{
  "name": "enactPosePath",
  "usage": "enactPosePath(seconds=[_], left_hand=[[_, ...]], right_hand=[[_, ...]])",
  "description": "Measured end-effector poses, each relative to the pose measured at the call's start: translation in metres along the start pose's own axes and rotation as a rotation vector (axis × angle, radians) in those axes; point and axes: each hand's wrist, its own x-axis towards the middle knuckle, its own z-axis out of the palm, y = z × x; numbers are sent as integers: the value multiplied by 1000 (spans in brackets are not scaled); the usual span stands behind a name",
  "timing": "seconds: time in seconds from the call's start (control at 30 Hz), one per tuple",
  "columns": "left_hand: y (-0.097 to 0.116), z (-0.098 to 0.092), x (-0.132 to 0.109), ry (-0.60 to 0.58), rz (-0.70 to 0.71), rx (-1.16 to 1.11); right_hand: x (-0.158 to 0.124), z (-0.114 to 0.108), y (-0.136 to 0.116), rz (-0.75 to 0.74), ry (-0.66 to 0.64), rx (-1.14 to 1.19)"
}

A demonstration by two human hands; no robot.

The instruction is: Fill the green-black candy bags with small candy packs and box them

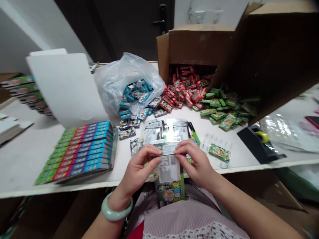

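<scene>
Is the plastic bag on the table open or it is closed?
Open: the clear plastic bag has a loose, gaping mouth, and blue packets spill out of it onto the table.

Bright, flat indoor light; white glare flares on the glossy packet (169, 134), the edges stretch, and fine print looks perhaps soft.

A dark door (112, 30) stands at the far side of the room, with a black lever handle and lock (161, 18) near its right edge, between pale walls: a white wall (27, 36) to the left, and to the right a white wall (206, 11) carrying thin cables and a small fitting (196, 13). A white-topped surface (74, 188) runs across the room, and the brown area (42, 215) beneath it is too dim to identify. Soft, even indoor light falls across the room, from no visible source.
</scene>
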Motion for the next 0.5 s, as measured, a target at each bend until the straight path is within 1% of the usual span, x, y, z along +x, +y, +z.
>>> enactPosePath(seconds=[0.13,0.2,0.23,0.27,0.3,0.33,0.37,0.4,0.43,0.47,0.5], left_hand=[[-8,1,9,38,10,94],[-16,0,15,63,-44,140],[-20,-1,17,80,-86,165],[-25,-2,18,99,-116,189],[-29,-3,19,123,-128,210],[-33,-4,19,142,-118,229],[-35,-5,19,159,-83,241],[-37,-6,18,169,-43,249],[-37,-6,17,179,-8,254],[-37,-6,17,185,16,256],[-37,-5,17,182,18,258]], right_hand=[[5,0,1,11,25,33],[7,-7,9,62,-44,106],[7,-15,16,102,-83,164],[5,-26,26,148,-103,215],[1,-40,37,203,-90,233],[-5,-56,51,275,-35,198],[-13,-75,67,352,55,103],[-22,-95,82,461,165,-83],[-31,-114,98,589,265,-320],[-41,-132,112,649,318,-421],[-51,-147,125,688,342,-484]])
